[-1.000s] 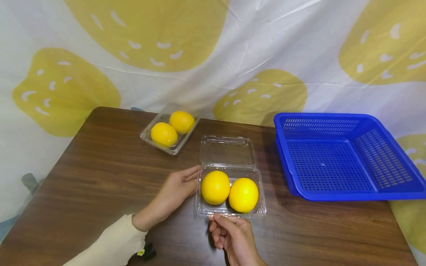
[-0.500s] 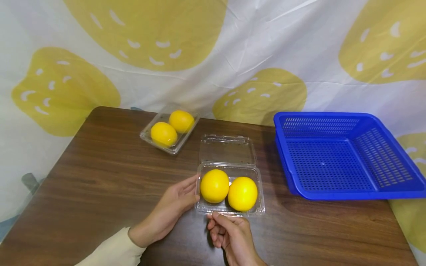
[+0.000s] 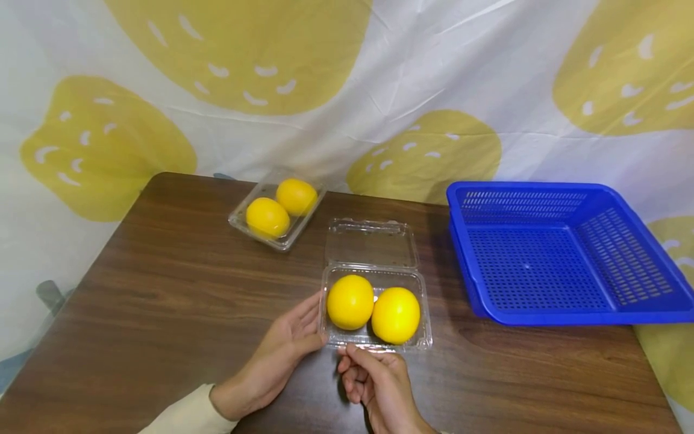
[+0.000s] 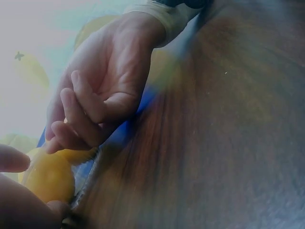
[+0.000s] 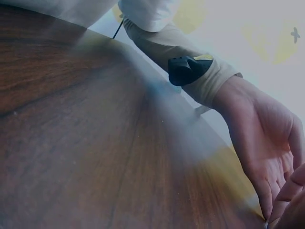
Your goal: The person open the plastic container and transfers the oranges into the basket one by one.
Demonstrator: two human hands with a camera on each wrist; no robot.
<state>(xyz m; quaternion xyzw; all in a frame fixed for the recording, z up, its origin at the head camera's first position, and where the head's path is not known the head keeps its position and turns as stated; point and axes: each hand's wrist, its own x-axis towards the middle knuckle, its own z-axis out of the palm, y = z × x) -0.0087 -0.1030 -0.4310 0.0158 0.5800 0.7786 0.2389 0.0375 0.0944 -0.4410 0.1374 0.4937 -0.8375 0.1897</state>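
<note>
Clear plastic box [image 3: 426, 310], open on the desk [image 3: 190, 289], holds two yellow fruits [image 3: 350, 302]; right hand [image 3: 384, 386] pinches its front rim, left hand [image 3: 273, 358] touches its side, fingers straight. I'd grip lightly lest the rim buckle.

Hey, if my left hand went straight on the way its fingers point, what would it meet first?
The left side of the open clear container: your left hand looks right against it, though exact contact is hard to judge. Past that wall, the nearer yellow fruit seems roughly in line.
</note>
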